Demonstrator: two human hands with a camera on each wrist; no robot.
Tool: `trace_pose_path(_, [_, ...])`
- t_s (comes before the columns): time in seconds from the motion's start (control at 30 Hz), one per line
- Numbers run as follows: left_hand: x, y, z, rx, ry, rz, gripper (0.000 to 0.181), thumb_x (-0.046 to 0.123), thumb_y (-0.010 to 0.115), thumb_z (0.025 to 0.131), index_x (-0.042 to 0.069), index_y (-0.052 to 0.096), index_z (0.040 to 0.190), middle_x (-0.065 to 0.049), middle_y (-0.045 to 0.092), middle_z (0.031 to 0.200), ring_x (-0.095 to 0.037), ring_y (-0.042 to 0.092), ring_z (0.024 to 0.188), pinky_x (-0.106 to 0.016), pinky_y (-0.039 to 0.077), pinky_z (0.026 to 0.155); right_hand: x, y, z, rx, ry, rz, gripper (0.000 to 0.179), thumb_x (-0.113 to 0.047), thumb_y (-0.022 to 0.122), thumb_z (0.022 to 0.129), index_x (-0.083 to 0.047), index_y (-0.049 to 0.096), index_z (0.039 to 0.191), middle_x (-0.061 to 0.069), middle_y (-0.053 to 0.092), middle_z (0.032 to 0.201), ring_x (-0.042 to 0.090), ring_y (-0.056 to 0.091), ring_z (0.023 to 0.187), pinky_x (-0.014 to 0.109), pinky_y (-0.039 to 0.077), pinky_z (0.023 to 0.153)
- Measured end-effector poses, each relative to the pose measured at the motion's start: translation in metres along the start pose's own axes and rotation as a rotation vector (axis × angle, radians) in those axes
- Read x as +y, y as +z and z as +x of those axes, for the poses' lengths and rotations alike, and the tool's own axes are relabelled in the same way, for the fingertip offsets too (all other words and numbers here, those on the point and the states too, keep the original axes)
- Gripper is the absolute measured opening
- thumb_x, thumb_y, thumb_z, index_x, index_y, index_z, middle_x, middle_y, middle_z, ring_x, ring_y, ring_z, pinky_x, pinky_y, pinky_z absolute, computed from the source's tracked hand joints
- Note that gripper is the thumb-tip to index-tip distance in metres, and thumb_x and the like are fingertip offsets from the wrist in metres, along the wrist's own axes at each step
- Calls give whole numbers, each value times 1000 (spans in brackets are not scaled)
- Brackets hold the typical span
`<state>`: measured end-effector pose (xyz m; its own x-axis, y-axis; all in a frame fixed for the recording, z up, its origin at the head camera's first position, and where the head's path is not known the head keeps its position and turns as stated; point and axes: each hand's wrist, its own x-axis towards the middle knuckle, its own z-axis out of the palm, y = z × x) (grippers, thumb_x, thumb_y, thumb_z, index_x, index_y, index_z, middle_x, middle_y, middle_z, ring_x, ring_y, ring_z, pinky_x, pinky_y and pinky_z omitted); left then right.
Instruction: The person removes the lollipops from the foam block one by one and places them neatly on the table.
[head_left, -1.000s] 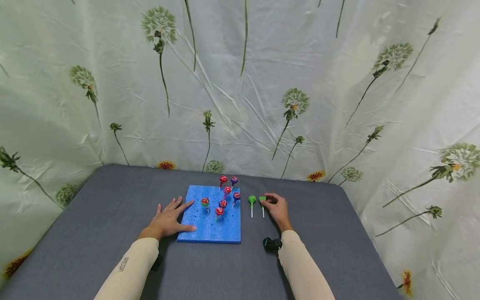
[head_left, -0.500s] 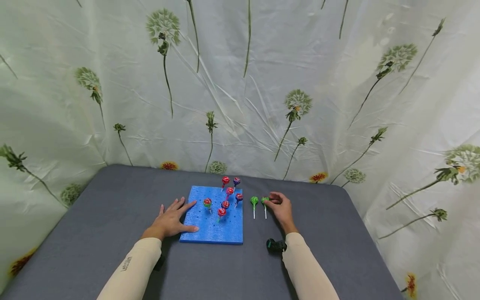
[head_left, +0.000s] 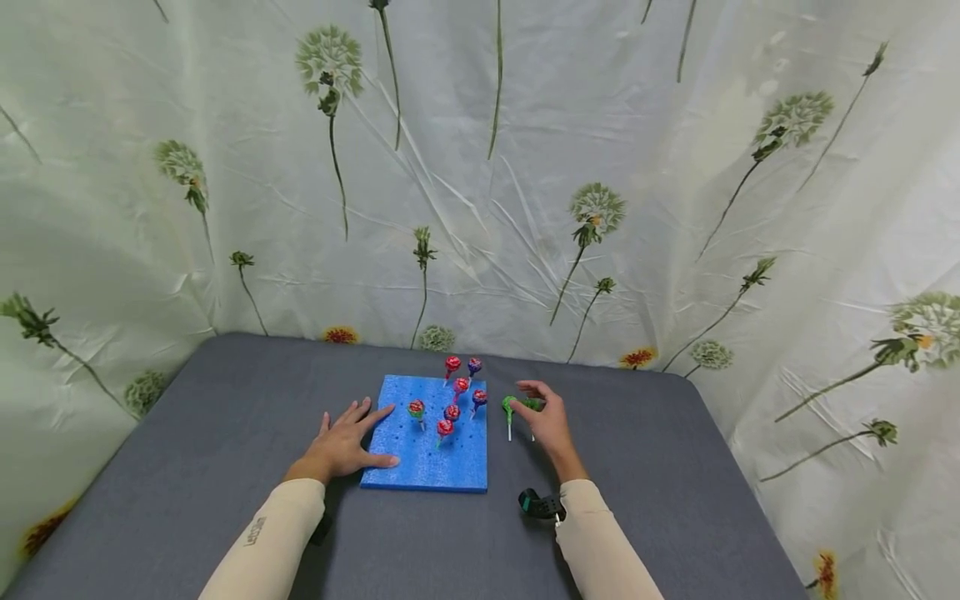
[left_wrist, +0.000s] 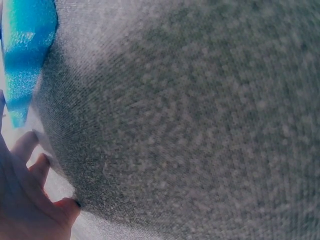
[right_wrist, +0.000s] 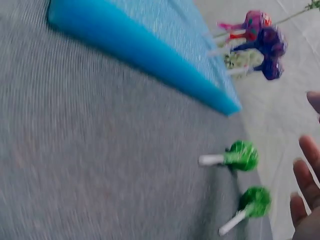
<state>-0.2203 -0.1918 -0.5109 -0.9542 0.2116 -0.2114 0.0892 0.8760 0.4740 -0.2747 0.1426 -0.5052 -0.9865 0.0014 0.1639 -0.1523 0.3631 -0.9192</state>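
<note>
My left hand [head_left: 339, 447] rests with spread fingers on the left edge of a blue foam board [head_left: 431, 473], thumb and index finger lying on its top. Upright in the board stand several wrapped lollipops, among them a red-and-green one [head_left: 416, 407] and purple ones [head_left: 479, 398]. To the right of the board, two green lollipops lie on the grey cloth: a left one [right_wrist: 243, 155] and a right one [right_wrist: 256, 201]. Over the right one hovers my right hand [head_left: 552, 423], partly covering it in the head view. In the right wrist view its fingers are apart and hold nothing.
Grey cloth [head_left: 247, 400] covers the table. A white curtain [head_left: 480, 208] printed with dandelions hangs behind the back edge. Small holes dot the board's top. A dark wrist camera [head_left: 542, 505] sits under the right forearm.
My right hand has shifted slightly left, from the right green lollipop's head to over the space between both. The left hand stays on the board. The head view has tilted slightly.
</note>
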Motion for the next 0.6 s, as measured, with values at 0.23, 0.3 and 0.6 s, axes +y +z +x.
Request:
trace_pose_path(0.23, [0, 0, -1, 4, -12, 11, 100, 69, 69, 71, 21, 34, 151, -26, 20, 156, -46, 12, 143, -70, -1, 108, -34, 8, -12, -143, -44, 74, 35, -2, 70, 87, 10, 59, 118, 29, 59, 120, 46, 53, 110, 57, 44, 92])
trace_pose_path(0.3, [0, -1, -1, 3, -17, 12, 100, 69, 69, 71, 20, 34, 151, -26, 20, 156, -46, 12, 143, -70, -2, 108, -44, 10, -16, -177, -53, 82, 34, 0, 68, 88, 11, 58, 118, 31, 58, 120, 48, 52, 111, 60, 42, 93])
trace_pose_path(0.6, [1, -1, -1, 5, -1, 4, 99, 68, 70, 72, 20, 33, 151, -25, 20, 156, -45, 12, 143, -70, -2, 108, -19, 31, -10, -155, -72, 66, 32, -3, 69, 88, 4, 62, 119, 21, 63, 120, 40, 56, 110, 52, 47, 92])
